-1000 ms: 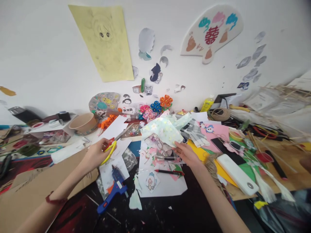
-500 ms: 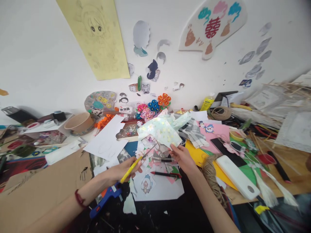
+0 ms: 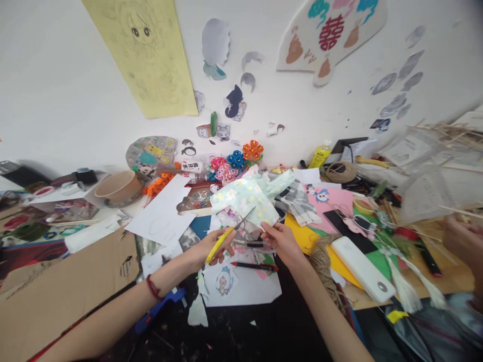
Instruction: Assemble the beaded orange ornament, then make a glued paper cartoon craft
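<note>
Yellow-handled scissors point(image 3: 220, 245) are gripped in my left hand point(image 3: 211, 249), their blades pointing up and to the right. The blade tips lie against the lower edge of a pale green flowered fabric point(image 3: 249, 197). My right hand point(image 3: 281, 241) pinches that fabric at its lower right corner. Below my hands a white sheet point(image 3: 256, 294) bears a small cartoon cutout point(image 3: 225, 281) and a red-and-black pen point(image 3: 254, 266). Grey checked cloth point(image 3: 300, 201) bunches up behind the flowered piece.
A blue glue gun point(image 3: 160, 307) lies under my left forearm, beside brown cardboard point(image 3: 68, 286). At right are twine point(image 3: 326, 266), a white power bank point(image 3: 363, 269) and another person's hand point(image 3: 464, 241) near thin sticks. Flower crafts point(image 3: 236, 161) stand at the back.
My left hand has moved up and right, bringing the scissors' blades onto the fabric's edge. My right hand keeps its pinch. Another person's hand has come in at the right edge.
</note>
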`<action>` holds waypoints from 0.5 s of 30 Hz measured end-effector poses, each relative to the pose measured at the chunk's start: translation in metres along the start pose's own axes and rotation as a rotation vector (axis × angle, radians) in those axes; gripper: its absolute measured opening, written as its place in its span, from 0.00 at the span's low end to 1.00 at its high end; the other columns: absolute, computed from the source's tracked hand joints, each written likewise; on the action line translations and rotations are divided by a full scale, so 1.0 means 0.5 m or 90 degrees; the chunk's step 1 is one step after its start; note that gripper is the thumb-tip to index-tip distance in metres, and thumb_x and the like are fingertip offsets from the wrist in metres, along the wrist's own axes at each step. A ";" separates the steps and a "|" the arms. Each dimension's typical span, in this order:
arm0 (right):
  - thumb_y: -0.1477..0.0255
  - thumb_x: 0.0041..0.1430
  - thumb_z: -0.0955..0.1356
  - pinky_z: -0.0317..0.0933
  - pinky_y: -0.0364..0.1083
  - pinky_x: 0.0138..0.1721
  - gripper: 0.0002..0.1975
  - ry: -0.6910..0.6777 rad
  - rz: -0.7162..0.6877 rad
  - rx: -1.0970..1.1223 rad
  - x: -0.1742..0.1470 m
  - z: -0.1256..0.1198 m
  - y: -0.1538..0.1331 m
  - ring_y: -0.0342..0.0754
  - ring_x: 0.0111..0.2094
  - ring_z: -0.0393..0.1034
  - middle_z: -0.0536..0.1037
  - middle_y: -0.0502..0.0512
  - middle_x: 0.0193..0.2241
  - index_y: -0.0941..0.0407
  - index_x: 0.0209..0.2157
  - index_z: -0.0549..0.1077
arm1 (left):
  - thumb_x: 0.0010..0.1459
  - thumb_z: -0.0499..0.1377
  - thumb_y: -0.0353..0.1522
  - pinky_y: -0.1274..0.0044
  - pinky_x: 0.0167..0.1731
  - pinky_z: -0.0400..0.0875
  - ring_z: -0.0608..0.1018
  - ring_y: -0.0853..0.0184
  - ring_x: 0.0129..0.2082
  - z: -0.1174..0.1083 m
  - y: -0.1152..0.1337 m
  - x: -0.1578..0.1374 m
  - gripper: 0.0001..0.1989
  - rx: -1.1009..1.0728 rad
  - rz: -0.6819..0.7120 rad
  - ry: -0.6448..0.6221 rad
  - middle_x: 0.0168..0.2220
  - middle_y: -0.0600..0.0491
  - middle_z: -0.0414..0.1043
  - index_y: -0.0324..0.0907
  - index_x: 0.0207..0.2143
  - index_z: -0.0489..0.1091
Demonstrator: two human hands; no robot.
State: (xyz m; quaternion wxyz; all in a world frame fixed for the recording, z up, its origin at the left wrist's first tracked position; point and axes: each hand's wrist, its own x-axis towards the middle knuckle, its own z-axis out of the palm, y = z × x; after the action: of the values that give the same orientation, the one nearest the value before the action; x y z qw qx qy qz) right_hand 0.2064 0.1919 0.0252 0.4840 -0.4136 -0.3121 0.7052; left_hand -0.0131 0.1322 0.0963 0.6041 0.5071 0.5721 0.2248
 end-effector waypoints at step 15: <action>0.61 0.39 0.81 0.59 0.39 0.19 0.19 0.017 -0.027 -0.046 0.001 -0.009 -0.004 0.40 0.20 0.69 0.81 0.55 0.24 0.60 0.28 0.80 | 0.52 0.59 0.58 0.83 0.12 0.52 0.60 0.77 0.15 -0.026 -0.007 -0.003 0.28 0.028 -0.015 -0.003 0.19 0.61 0.56 0.42 0.29 0.60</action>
State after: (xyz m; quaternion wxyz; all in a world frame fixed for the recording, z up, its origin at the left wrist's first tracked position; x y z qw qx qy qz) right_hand 0.2109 0.1934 0.0248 0.4878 -0.4337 -0.3392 0.6774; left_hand -0.0262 0.1343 0.0962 0.5972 0.5138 0.5812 0.2036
